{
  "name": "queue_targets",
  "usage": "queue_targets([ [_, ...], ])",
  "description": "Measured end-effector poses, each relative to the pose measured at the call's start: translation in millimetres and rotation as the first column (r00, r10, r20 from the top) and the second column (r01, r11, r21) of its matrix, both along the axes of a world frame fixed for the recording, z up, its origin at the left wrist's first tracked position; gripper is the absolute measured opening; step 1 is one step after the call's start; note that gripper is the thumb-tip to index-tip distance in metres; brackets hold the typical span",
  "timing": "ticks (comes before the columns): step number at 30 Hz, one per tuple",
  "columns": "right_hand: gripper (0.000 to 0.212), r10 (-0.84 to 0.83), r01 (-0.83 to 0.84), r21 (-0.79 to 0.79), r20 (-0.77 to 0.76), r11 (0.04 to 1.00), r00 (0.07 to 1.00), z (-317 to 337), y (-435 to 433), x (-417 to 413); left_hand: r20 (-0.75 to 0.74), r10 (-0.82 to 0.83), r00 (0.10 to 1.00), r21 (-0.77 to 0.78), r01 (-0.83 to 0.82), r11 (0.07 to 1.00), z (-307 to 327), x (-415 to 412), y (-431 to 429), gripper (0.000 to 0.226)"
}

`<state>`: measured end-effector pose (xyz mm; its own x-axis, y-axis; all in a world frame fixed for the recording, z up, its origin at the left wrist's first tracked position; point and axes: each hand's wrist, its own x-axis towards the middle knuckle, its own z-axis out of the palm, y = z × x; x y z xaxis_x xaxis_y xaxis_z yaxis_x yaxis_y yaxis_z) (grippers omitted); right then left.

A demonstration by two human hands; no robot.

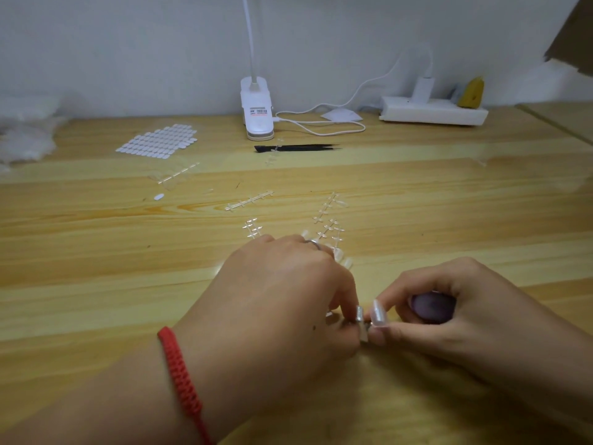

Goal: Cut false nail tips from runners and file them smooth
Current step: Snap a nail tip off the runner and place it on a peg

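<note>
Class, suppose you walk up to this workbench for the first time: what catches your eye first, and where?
Near the front, the left hand, a red bracelet on its wrist, meets the right hand, which grips a purple-handled cutter. Clear runners lie scattered on the wooden table just beyond. At the back stand a white clip lamp and, left of it, a sheet of white nail tips.

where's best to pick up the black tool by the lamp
Probably pinch the black tool across its near and far edges at mid-length, from above: it lies flat and thin, a clear runner scrap crosses its left end, and its right end tapers.
</note>
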<state>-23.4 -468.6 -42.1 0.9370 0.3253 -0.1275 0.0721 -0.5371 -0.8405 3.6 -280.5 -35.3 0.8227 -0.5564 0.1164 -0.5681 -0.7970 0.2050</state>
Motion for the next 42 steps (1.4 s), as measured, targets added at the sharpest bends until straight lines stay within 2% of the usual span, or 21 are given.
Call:
queue_targets([
  [3,0.037,-0.024,0.024,0.002,0.01,1.0,1.0,0,-1,-1,0.006,0.004,1.0,-0.008,-0.004,1.0,2,0,1,0.04],
  [6,0.044,-0.021,0.021,0.003,0.007,1.0,1.0,1,-4,-3,-0.014,-0.003,1.0,-0.002,0.003,1.0,2,0,1,0.021],
  [9,0.054,-0.016,0.016,0.024,-0.004,1.0,1.0,4,-6,-5,-0.019,-0.004,1.0,-0.007,0.004,1.0,1,0,2,0.02],
  [14,0.035,-0.036,0.033,0.059,0.038,0.998,0.999,4,-1,-5,-0.028,0.007,1.0,-0.012,-0.007,1.0,2,2,1,0.046],
  [20,0.036,-0.026,0.029,-0.037,0.082,0.999,0.996,7,-2,-6,-0.023,-0.006,1.0,0.027,0.007,1.0,2,3,1,0.044],
  [21,0.042,-0.021,0.025,-0.05,0.089,0.998,0.996,8,-4,-6,-0.021,-0.011,1.0,0.034,0.012,0.999,2,2,1,0.039],
  [23,0.067,-0.019,0.026,-0.106,0.069,0.994,0.997,7,-8,-10,-0.014,-0.021,1.0,0.04,0.022,0.999,1,1,2,0.028],
  [24,0.071,-0.017,0.027,-0.151,0.066,0.988,0.998,5,-8,-11,-0.009,-0.026,1.0,0.04,0.026,0.999,1,1,1,0.025],
  [26,0.059,0.024,-0.002,-0.265,0.08,0.964,0.997,1,-7,-10,-0.005,-0.046,0.999,0.035,0.046,0.998,1,0,1,0.023],
  [28,0.048,0.04,-0.009,-0.309,0.096,0.951,0.995,0,-5,-9,-0.016,-0.074,0.997,0.011,0.074,0.997,1,0,5,0.027],
  [30,0.05,0.05,-0.018,-0.314,0.092,0.949,0.995,0,-5,-5,-0.025,-0.083,0.996,-0.039,0.082,0.996,8,2,16,0.04],
  [35,0.046,0.084,-0.062,-0.303,0.06,0.951,0.995,4,-13,5,-0.065,0.006,0.998,-0.327,-0.027,0.945,41,25,54,0.048],
  [39,0.042,0.088,-0.069,-0.286,0.057,0.956,0.994,1,-14,6,-0.193,-0.039,0.98,-0.308,-0.023,0.951,34,22,71,0.045],
  [42,0.05,0.096,-0.075,-0.276,0.061,0.958,0.994,0,-18,3,-0.242,-0.06,0.968,-0.304,-0.017,0.952,17,9,71,0.042],
])
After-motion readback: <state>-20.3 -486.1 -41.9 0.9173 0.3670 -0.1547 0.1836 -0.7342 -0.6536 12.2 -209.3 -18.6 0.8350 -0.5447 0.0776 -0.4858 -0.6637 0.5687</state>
